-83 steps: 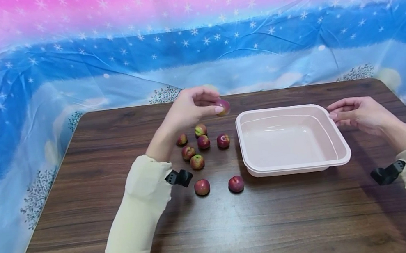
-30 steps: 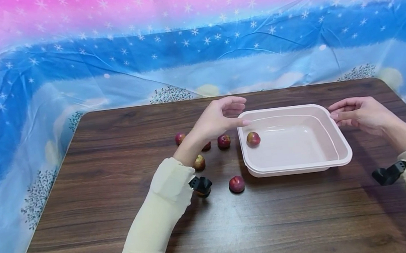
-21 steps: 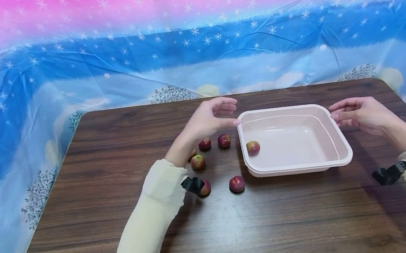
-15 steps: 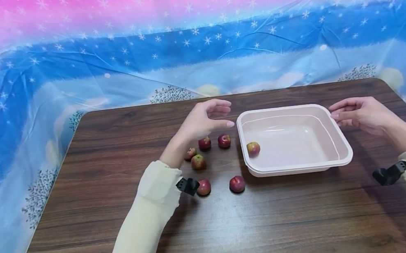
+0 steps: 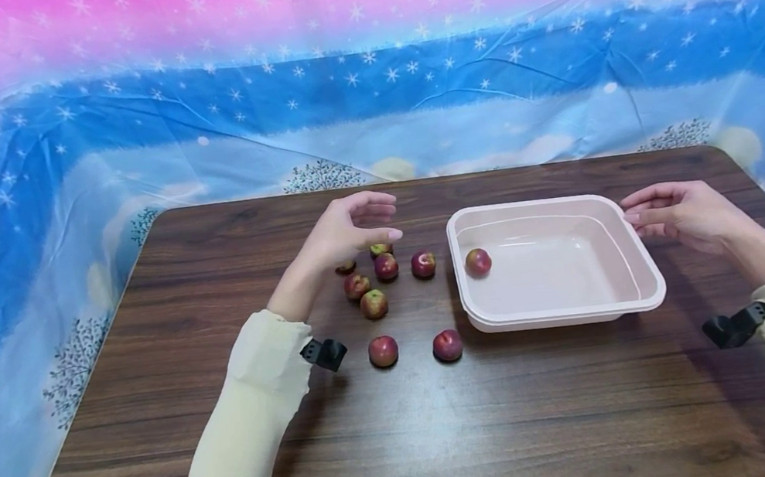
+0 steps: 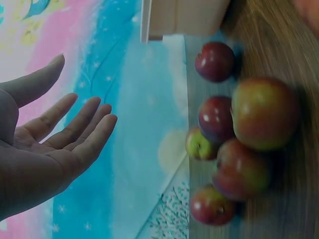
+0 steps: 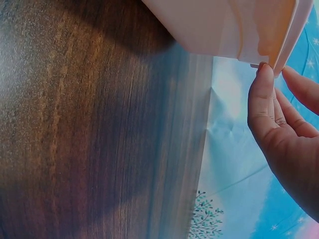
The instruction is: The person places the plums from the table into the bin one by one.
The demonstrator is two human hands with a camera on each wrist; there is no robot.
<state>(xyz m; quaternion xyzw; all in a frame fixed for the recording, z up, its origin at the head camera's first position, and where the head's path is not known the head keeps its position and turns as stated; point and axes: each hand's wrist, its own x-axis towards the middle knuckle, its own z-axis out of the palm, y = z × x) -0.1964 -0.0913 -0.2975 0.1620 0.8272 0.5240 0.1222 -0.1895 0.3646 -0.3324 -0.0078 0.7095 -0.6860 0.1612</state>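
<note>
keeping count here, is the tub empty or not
Not empty: the head view shows one fruit in the tub, near its left side, and no others.

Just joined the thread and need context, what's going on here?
A person's right hand pinches the rim of a pale tub on a wooden table. The left hand is open and holds nothing, near the loose fruit. One reddish fruit lies in the tub, toward its left wall; eight more fruits are on the table, outside it.
</note>
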